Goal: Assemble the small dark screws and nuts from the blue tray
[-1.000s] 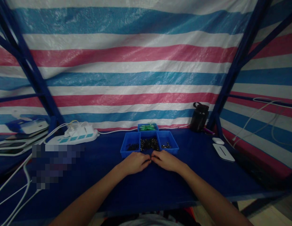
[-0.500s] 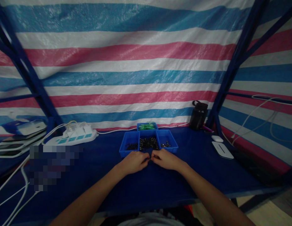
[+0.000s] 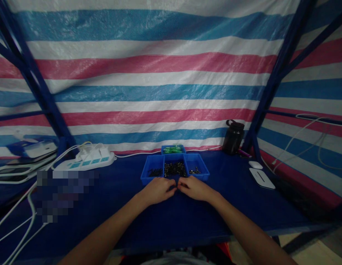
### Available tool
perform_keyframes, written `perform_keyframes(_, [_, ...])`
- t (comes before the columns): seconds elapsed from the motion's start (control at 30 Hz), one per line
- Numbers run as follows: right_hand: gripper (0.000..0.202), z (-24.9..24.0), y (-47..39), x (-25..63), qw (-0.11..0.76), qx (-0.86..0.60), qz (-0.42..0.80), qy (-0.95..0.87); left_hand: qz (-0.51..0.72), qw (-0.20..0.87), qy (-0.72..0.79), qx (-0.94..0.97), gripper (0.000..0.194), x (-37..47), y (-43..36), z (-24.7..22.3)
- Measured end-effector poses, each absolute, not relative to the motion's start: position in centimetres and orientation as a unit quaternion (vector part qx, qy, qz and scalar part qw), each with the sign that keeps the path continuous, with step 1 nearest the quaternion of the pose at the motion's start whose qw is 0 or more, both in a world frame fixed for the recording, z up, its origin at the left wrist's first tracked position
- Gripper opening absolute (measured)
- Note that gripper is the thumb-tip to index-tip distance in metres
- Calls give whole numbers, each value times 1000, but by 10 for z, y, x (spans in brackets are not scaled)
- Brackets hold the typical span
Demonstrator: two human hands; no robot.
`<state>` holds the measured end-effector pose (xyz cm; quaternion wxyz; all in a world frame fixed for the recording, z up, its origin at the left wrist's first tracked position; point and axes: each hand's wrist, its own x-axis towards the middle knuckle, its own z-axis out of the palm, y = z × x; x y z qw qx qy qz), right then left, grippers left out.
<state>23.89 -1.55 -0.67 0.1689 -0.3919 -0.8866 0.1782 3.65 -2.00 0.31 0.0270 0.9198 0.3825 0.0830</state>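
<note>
Little bits (image 3: pixel 175 169): dark, shiny, in the blue boxes (image 3: pixel 147 180) ahead of you
Boxes: four
Your left hand (image 3: pixel 159 190), right hand (image 3: pixel 196 188): close together; I can't tell if either pinches anything

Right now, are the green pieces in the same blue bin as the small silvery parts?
No, the green pieces sit in the separate bin behind, while the silvery parts lie in the front right bin.

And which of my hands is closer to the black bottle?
Right. Your right hand is left of and nearer you than the black bottle; your left hand lies farther left.
</note>
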Motion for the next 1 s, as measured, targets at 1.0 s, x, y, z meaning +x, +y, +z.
perform_keyframes(1.0, [13,-9,-14,241,170,-395,175,-886,128,58,302,943,21,35,-20,4])
